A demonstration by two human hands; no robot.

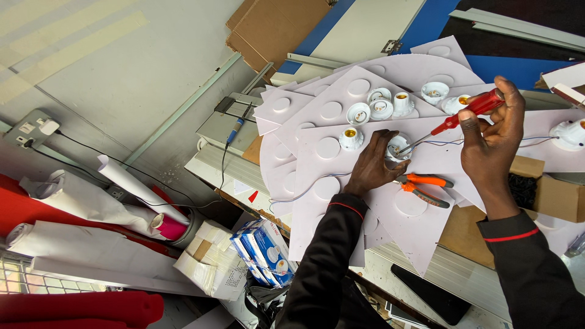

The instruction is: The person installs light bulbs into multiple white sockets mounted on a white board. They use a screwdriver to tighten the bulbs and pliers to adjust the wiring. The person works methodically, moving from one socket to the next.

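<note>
Wall grey, socket on it, paper rolls leaning below. Tabletop stacked with white panels, round cutouts in them. Cardboard box under right wrist. Blue boxes at tabletop edge. Spare lampholders clustered beyond the hands. Orange pliers on panel, just beside left hand. Left hand fingers closed around a lampholder, pinning it to the panel. Right hand gripped shut on red screwdriver, tip in that lampholder. Thin wires run out right.
</note>
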